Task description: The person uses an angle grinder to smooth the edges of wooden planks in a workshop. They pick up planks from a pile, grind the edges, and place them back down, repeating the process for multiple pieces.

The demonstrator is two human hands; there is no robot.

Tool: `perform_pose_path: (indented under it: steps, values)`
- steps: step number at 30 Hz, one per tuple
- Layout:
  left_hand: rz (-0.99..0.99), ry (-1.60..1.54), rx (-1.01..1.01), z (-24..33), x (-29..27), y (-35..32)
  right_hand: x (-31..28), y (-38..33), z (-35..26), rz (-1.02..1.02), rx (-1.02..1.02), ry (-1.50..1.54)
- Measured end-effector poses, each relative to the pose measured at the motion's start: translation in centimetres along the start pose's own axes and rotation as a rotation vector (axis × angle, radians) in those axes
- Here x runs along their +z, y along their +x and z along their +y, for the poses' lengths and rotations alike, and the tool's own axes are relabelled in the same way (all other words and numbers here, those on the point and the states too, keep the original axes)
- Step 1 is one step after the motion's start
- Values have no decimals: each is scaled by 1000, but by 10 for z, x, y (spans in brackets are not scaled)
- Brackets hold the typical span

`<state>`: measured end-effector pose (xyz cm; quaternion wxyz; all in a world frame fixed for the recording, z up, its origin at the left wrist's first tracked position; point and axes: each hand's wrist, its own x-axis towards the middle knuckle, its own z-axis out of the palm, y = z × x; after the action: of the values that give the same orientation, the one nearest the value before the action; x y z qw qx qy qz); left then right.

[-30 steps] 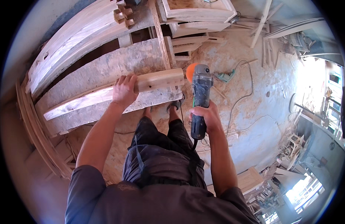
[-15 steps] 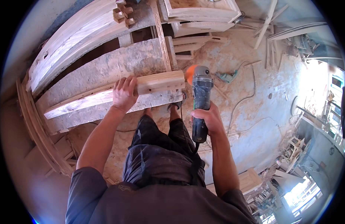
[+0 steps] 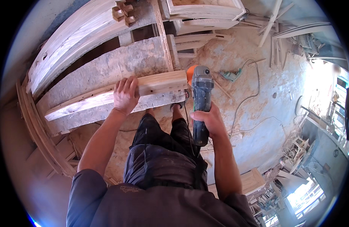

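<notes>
A pale wooden beam (image 3: 159,83) lies across a rough plank bench (image 3: 140,56). My left hand (image 3: 126,94) grips it near the middle, fingers curled over its top and thumb along the near side. In my right hand (image 3: 212,123) is a dark grey angle grinder (image 3: 201,102), its fingers wrapped round the body. The grinder stands at the beam's right end. Its orange disc (image 3: 190,75) is edge-on beside the end face; whether they touch I cannot tell. A black cord hangs down from the grinder.
Beyond the bench lie a large curved timber (image 3: 80,41), a notched wooden block (image 3: 123,13) and a drawer-like wooden frame (image 3: 206,13). A green power tool (image 3: 231,75) with its cord rests on the dusty floor. Wood strips (image 3: 270,22) lean at the far right.
The grinder and my right hand have shifted slightly left, bringing the disc closer to the beam's end. My left hand and the beam have stayed in place.
</notes>
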<state>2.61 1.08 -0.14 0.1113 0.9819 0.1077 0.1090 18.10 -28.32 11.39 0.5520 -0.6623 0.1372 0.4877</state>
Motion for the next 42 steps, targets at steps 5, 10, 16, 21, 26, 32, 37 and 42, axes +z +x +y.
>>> perform_pose_path:
  steps: [5,10,16,21,26,32,37,42]
  values:
    - [23,21,-18,-1,4,-5,-11,-12,-1,-54,51,-8]
    - [18,-10,-15,1,1,-3,-7,2,-7,-66,39,9]
    - [-147,-75,-130,2,-1,3,-15,24,-13,8,-57,58]
    - [-577,-124,-344,-14,-14,42,-23,3,9,44,-58,115]
    - [-859,-156,-320,-30,-22,75,-5,8,12,23,-156,88]
    - [-964,-233,-329,-41,-23,90,2,23,24,11,-169,-24]
    - [-1085,-353,-432,-45,-26,103,6,13,39,29,-213,86]
    - [-1067,-346,-440,-40,-31,106,11,31,21,38,-136,39]
